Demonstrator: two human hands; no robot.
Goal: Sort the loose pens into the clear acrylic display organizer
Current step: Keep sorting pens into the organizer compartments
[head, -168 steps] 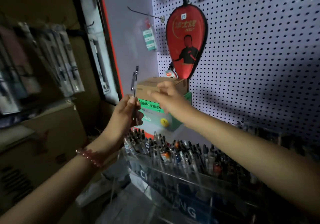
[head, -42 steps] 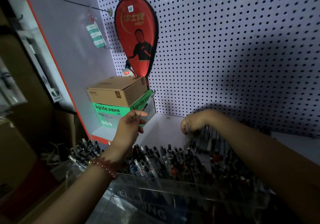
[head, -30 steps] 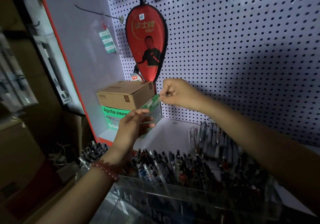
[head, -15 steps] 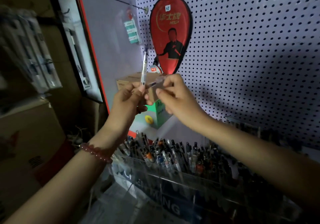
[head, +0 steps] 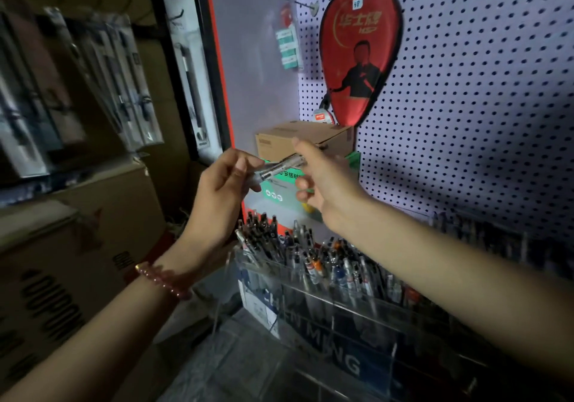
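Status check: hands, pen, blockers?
One pen held level, left hand and right hand on its ends. Up above organizer, not yet in. Organizer packed with pens; nothing else blocking.

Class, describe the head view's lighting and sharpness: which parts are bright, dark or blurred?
Head view: the pegboard is brightest, crossed by soft shadows; the acrylic organizer sits in gloom; the packaged goods at left and the held pen are motion-blurred.
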